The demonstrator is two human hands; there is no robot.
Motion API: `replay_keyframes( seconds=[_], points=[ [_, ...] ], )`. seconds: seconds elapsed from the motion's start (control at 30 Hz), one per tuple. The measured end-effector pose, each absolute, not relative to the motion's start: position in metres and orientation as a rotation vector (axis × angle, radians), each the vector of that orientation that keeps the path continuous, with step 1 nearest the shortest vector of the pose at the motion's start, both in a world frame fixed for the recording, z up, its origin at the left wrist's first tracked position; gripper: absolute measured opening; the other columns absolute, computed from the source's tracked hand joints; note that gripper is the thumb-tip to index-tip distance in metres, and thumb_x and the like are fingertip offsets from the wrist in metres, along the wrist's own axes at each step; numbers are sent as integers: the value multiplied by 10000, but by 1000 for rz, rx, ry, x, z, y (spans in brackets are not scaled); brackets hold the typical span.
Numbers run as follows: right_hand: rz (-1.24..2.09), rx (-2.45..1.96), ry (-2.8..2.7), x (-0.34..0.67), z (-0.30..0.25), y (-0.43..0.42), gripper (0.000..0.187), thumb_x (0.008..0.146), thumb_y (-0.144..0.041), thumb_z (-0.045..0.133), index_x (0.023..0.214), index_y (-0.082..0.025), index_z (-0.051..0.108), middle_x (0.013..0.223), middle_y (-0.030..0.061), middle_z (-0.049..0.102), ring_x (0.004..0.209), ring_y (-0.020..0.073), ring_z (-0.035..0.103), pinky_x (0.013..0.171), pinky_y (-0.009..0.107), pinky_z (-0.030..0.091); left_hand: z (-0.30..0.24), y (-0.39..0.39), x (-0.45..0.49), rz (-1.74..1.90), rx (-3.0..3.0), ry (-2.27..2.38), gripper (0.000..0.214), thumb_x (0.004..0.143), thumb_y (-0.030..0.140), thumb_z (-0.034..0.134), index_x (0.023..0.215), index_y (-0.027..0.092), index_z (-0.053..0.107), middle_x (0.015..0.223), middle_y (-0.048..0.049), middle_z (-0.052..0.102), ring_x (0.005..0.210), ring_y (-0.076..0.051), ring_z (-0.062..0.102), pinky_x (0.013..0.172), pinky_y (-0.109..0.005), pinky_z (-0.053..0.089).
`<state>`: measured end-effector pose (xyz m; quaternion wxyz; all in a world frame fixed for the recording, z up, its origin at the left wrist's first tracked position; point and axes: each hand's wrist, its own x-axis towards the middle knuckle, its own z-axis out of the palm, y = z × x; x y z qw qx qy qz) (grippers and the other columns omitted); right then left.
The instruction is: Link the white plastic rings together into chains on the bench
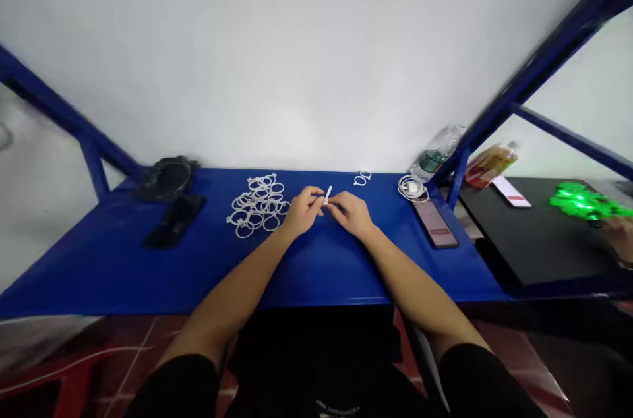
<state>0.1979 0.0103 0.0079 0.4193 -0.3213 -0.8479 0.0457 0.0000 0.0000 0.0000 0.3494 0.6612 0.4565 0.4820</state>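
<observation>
Above the middle of the blue table, my left hand (302, 212) and my right hand (352, 213) meet, fingertips almost touching. Between them is a thin white strip (329, 192), its free end pointing up and away from me. Both hands are closed in a pinch at its lower end, where a small white part shows; the fingers partly hide it. To the left of my left hand lies a loose heap of white rings (260, 204), several with small knobs or tails. Two more white rings (362, 177) lie beyond my right hand, near the wall.
A coiled white cable with charger (413, 187), a phone (435, 223) and a plastic bottle (435, 154) are at the right. Dark blurred objects (171, 180) lie at the left. Beyond the blue frame (459, 174), another person's hand (620, 237) is near bright green items (578, 200).
</observation>
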Motion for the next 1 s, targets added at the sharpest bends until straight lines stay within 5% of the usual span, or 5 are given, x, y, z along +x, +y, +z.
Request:
replay_keyframes(
  seconds=[0.17, 0.3, 0.67, 1.0],
  points=[
    [162, -868, -2090, 199, 5, 10, 211, 1059, -343, 559, 1015, -225, 728, 958, 79, 766, 880, 197, 712, 789, 313, 568, 4, -4, 2, 1301, 1823, 1126, 217, 985, 360, 635, 1087, 203, 745, 1020, -58, 819, 867, -192, 794, 823, -309, 634],
    [203, -929, -2026, 200, 4, 9, 206, 1054, -369, 576, 1044, -226, 724, 981, 81, 762, 821, 187, 705, 739, 306, 569, 2, -4, 2, 1320, 1830, 1136, 244, 940, 285, 683, 1157, 211, 765, 1099, -74, 818, 980, -224, 796, 796, -313, 643],
    [248, -819, -2070, 201, 1, 13, 205, 1062, -305, 540, 1087, -256, 737, 1058, 72, 788, 1003, 211, 744, 894, 366, 611, 3, -2, -1, 1344, 1864, 1216, 175, 940, 358, 724, 928, 200, 798, 848, -40, 805, 761, -180, 749, 752, -304, 593],
    [473, -752, -1923, 195, 22, -1, 133, 1028, -295, 597, 955, -238, 693, 914, 45, 708, 819, 179, 672, 767, 334, 557, 11, -6, -1, 1278, 1965, 1151, 221, 987, 356, 662, 865, 191, 743, 843, -20, 778, 776, -158, 703, 758, -275, 537]
  ],
)
